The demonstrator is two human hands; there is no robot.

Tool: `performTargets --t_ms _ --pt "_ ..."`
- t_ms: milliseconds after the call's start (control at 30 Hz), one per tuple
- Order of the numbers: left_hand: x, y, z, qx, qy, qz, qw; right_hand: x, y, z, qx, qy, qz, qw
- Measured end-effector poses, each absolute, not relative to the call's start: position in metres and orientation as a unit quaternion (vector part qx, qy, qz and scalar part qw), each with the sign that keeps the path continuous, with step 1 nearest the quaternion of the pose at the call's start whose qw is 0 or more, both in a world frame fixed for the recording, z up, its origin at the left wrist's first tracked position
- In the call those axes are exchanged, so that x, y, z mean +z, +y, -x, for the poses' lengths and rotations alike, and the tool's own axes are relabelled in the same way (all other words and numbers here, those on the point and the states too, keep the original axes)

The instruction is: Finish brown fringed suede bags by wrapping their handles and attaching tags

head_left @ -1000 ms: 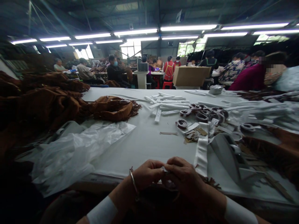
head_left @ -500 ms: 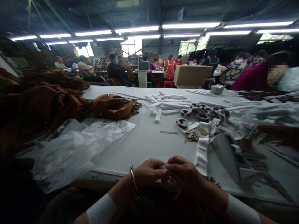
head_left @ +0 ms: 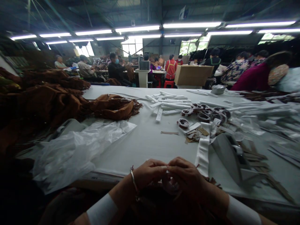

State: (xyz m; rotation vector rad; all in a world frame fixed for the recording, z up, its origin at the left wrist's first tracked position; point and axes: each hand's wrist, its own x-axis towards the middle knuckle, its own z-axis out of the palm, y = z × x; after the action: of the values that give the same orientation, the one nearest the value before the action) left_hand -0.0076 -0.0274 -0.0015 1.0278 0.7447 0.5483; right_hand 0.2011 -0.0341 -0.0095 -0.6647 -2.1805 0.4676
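At the table's near edge my left hand [head_left: 151,170] and my right hand [head_left: 186,173] meet, thumbs and fingertips pressed together. Between them they hold a small coil wrapped in clear plastic [head_left: 170,184]; its lower part shows under the fingers, and the rest is hidden. Similar wrapped brown coils [head_left: 182,123] lie farther up the table, to the right. Just beyond my right hand a white plastic strip [head_left: 202,153] runs down to the table's edge. A short flat tan strip [head_left: 169,133] lies alone in front of both hands.
A grey tape dispenser [head_left: 228,156] stands at right beside tan strips [head_left: 264,162]. White packaged strips [head_left: 170,103] spread across the far side of the white table [head_left: 140,147]. Brown fringed cloth [head_left: 112,107] and a clear plastic bag [head_left: 77,156] lie left. Several people sit beyond.
My fingertips have pressed closer over the plastic, and its white fold at the thumbs is now mostly covered. At far right, a dark brown piece is gone from above the tan strips.
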Motion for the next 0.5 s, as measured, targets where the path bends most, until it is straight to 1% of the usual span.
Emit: performTargets --t_ms 100,300,433,500 --pt "0.000 -0.028 0.004 0.250 0.345 -0.503 0.751 -0.011 -0.034 -0.204 0.169 -0.868 0.260 0.387" --pt "0.003 -0.027 -0.002 0.261 0.344 -0.490 0.758 -0.014 -0.031 -0.205 0.123 -0.885 0.259 0.366" --pt "0.012 -0.025 -0.003 0.272 0.361 -0.526 0.720 -0.006 -0.032 -0.218 0.011 -0.892 0.291 0.346" --pt "0.014 -0.023 0.000 0.272 0.378 -0.545 0.697 0.001 -0.033 -0.242 -0.039 -0.868 0.342 0.357"
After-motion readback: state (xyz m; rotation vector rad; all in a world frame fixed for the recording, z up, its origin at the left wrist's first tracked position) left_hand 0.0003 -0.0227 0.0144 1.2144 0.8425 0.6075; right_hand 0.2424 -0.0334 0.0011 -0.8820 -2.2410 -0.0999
